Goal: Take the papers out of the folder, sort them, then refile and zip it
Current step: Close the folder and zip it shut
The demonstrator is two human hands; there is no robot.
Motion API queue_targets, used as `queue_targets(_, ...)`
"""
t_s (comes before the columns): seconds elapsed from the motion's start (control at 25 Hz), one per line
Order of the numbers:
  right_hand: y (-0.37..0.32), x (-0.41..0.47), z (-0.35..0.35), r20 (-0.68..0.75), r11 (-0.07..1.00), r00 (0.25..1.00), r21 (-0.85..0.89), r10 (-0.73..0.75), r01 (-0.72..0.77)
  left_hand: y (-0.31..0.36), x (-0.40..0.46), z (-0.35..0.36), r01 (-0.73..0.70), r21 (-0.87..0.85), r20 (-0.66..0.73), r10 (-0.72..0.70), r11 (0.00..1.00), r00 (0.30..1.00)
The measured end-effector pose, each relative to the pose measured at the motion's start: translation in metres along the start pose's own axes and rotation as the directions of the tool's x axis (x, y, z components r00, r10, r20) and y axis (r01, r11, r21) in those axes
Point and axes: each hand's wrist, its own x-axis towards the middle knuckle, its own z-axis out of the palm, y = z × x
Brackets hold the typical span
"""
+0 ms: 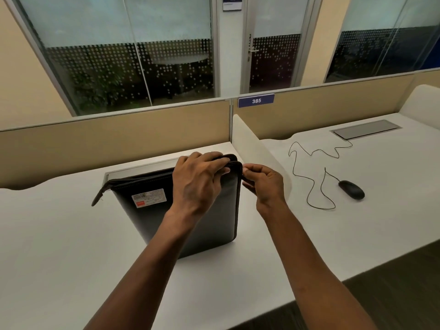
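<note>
— Black, maybe leather-like: the folder [190, 210] stands on edge on the desk [59, 246], near the middle. Is it stiff?

— I think stiff, light. Left hand [197, 184] grips its top right corner; right hand [262, 181] pinches at the zip there.

Open-plan office: white worktop [59, 234] sitting against beige partition [119, 136], numbered tag "385" [256, 100], wired mouse [351, 189] lying nearby, frosted glass walls [128, 55] and door [273, 44] showing behind.
</note>
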Motion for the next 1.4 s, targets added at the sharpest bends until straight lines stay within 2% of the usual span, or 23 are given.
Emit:
queue_targets(0.12,0.029,-0.008,-0.006,0.003,0.993,0.993,-0.011,0.118,-0.118,-0.002,0.003,-0.003,0.035,-0.074,0.022,-0.034,0.997,0.999)
queue_targets(0.2,0.042,-0.017,-0.008,0.009,0.995,0.995,0.003,0.099,-0.099,-0.005,-0.001,-0.009,0.067,-0.144,0.001,-0.067,0.987,0.998)
queue_targets(0.28,0.038,-0.027,-0.007,0.034,0.998,0.999,0.046,-0.042,0.04,-0.013,0.0,-0.022,0.105,-0.265,-0.076,-0.129,0.959,0.989)
queue_targets(0.4,0.016,-0.033,0.002,0.084,0.966,0.963,0.063,-0.255,0.25,-0.035,0.006,-0.044,0.144,-0.502,-0.158,-0.254,0.853,0.954)
queue_targets(0.52,-0.003,-0.034,0.013,0.138,0.943,0.932,0.049,-0.334,0.33,-0.054,-0.008,-0.05,0.226,-0.635,-0.153,-0.407,0.739,0.901)
queue_targets(0.6,-0.006,-0.037,0.021,0.175,0.93,0.915,0.013,-0.363,0.366,-0.063,-0.023,-0.055,0.246,-0.664,-0.145,-0.444,0.706,0.884)
queue_targets(0.64,-0.004,-0.04,0.026,0.19,0.926,0.909,-0.003,-0.371,0.379,-0.066,-0.028,-0.061,0.242,-0.646,-0.139,-0.423,0.724,0.895)
queue_targets(0.72,-0.001,-0.049,0.036,0.206,0.917,0.898,-0.006,-0.389,0.398,-0.065,-0.034,-0.076,0.181,-0.468,-0.097,-0.254,0.865,0.962)
queue_targets(0.76,0.001,-0.053,0.041,0.209,0.913,0.892,0.002,-0.4,0.409,-0.062,-0.035,-0.081,0.122,-0.279,-0.036,-0.138,0.953,0.99)
queue_targets(0.8,0.002,-0.056,0.046,0.209,0.908,0.888,0.008,-0.41,0.418,-0.06,-0.035,-0.084,0.052,-0.066,0.034,-0.05,0.996,0.998)
queue_targets(0.84,0.003,-0.06,0.052,0.208,0.906,0.886,0.013,-0.415,0.422,-0.059,-0.035,-0.084,0.004,0.103,0.088,-0.014,0.995,0.996)
queue_targets(0.88,0.004,-0.063,0.057,0.205,0.905,0.884,0.015,-0.42,0.426,-0.06,-0.035,-0.084,-0.015,0.187,0.126,-0.009,0.982,0.992)
queue_targets(1.08,0.006,-0.07,0.068,0.198,0.902,0.89,-0.054,-0.41,0.428,-0.08,-0.042,-0.088,-0.145,0.184,0.106,0.127,0.972,0.986)
queue_targets(1.28,0.017,-0.06,0.056,0.208,0.885,0.896,-0.177,-0.393,0.43,-0.101,-0.065,-0.089,-0.072,0.156,0.023,0.07,0.985,0.997)
queue_targets(1.4,0.027,-0.053,0.047,0.232,0.828,0.873,-0.285,-0.428,0.482,-0.115,-0.085,-0.091,-0.068,0.194,0.0,0.069,0.979,0.998)
